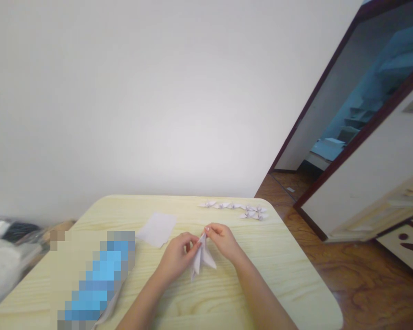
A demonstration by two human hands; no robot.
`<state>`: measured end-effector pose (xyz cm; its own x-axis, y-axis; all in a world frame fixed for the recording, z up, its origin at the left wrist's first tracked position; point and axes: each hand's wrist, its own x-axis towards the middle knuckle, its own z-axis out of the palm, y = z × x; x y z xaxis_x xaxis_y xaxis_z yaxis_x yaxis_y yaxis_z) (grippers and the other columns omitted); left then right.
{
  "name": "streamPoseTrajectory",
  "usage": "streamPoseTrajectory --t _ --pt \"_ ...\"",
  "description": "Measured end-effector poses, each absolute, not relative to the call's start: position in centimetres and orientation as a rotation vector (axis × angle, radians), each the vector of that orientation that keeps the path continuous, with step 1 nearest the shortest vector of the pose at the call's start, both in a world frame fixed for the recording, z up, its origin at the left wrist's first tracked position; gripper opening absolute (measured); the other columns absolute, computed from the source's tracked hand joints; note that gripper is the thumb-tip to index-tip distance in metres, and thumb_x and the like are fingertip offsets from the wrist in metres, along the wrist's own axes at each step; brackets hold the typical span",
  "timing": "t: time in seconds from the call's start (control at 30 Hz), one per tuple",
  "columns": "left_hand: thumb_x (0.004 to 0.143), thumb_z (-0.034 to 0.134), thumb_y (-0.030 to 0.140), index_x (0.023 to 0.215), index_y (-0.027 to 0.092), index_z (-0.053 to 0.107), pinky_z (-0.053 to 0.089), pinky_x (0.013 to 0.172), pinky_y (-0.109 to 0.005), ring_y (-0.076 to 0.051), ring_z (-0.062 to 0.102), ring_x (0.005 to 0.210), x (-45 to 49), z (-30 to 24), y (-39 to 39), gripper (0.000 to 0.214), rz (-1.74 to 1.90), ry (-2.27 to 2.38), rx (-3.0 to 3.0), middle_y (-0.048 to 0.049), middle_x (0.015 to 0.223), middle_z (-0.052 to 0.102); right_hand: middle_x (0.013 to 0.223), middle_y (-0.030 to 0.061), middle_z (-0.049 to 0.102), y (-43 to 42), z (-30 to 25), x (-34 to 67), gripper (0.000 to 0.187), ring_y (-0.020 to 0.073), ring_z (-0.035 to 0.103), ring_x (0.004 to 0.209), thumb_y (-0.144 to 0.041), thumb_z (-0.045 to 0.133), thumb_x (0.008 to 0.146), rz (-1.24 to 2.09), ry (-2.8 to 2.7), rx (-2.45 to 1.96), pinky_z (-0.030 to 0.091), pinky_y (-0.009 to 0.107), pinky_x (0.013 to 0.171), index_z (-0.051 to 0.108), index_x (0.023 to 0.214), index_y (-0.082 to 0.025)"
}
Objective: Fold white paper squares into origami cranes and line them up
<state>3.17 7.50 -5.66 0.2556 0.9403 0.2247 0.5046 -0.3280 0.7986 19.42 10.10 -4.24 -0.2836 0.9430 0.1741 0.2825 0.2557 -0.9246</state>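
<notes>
Pinch grip: the left hand (176, 256) and right hand (224, 240) each close thumb and fingertips on the upper tip of a folded white paper piece (200, 262), narrow, pointed and sharply creased, held just below the frame's centre over the pale wood-grain table (261, 284). Its long axis runs almost vertically in the frame, point uppermost at the fingers, two flaps splaying towards the lower edge. Upper left of the hands lies a flat white paper square (156, 228); upper right, a row of small folded white paper figures (237, 208).
</notes>
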Motion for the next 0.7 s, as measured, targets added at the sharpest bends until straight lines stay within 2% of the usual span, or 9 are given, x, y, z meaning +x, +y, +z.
streamPoseTrajectory --t 0.07,0.13,0.23,0.37,0.5,0.7 --pt "0.078 0.046 0.038 0.078 0.019 0.063 0.041 0.055 -0.023 -0.013 0.053 0.059 3.2 -5.9 7.7 0.026 0.989 1.321 1.882 -0.0017 0.067 0.062 0.07 0.0016 0.06 10.1 -4.3 19.4 0.028 0.0138 0.055 0.069 -0.037 0.044 0.082 1.142 -1.73 -1.089 0.043 0.024 0.063 0.061 0.073 -0.016" --pt "0.077 0.048 0.038 0.08 0.018 0.061 0.041 0.053 -0.022 -0.013 0.053 0.058 3.1 -6.2 7.8 0.024 1.042 1.323 1.801 -0.0011 0.067 0.061 0.072 0.0006 0.059 10.1 -4.4 19.5 0.024 0.0127 0.053 0.068 -0.038 0.05 0.079 1.196 -1.747 -1.068 0.042 0.023 0.061 0.06 0.076 -0.016" --pt "0.078 0.047 0.034 0.086 0.017 0.057 0.043 0.052 -0.021 -0.012 0.054 0.061 3.1 -6.2 7.7 0.021 1.102 1.26 1.697 -0.0016 0.073 0.06 0.063 -0.0025 0.052 10.3 -4.6 19.9 0.024 0.0094 0.047 0.057 -0.039 0.054 0.076 1.24 -1.733 -1.099 0.037 0.019 0.053 0.056 0.071 -0.016" --pt "0.081 0.042 0.023 0.094 0.021 0.058 0.047 0.066 -0.025 -0.014 0.057 0.078 3.0 -5.4 7.4 0.021 1.044 1.108 1.814 -0.0051 0.093 0.061 0.06 -0.004 0.047 10.7 -4.7 20.8 0.026 0.0078 0.042 0.053 -0.041 0.053 0.076 1.288 -1.697 -1.061 0.033 0.018 0.049 0.053 0.069 -0.016" --pt "0.079 0.049 0.022 0.097 0.025 0.062 0.045 0.08 -0.031 -0.017 0.055 0.091 3.1 -5.4 7.3 0.023 0.928 1.016 2.004 -0.0052 0.1 0.061 0.061 -0.0039 0.047 10.7 -4.3 21.2 0.026 0.0081 0.042 0.054 -0.042 0.052 0.077 1.31 -1.706 -1.043 0.034 0.018 0.049 0.052 0.071 -0.017" --pt "0.076 0.056 0.027 0.101 0.025 0.062 0.047 0.078 -0.03 -0.016 0.057 0.087 3.2 -6.8 7.5 0.025 1.016 1.034 2.18 -0.005 0.093 0.063 0.06 -0.0038 0.048 10.3 -4.1 20.6 0.027 0.008 0.043 0.054 -0.042 0.052 0.077 1.339 -1.739 -1.053 0.035 0.018 0.049 0.053 0.069 -0.016"
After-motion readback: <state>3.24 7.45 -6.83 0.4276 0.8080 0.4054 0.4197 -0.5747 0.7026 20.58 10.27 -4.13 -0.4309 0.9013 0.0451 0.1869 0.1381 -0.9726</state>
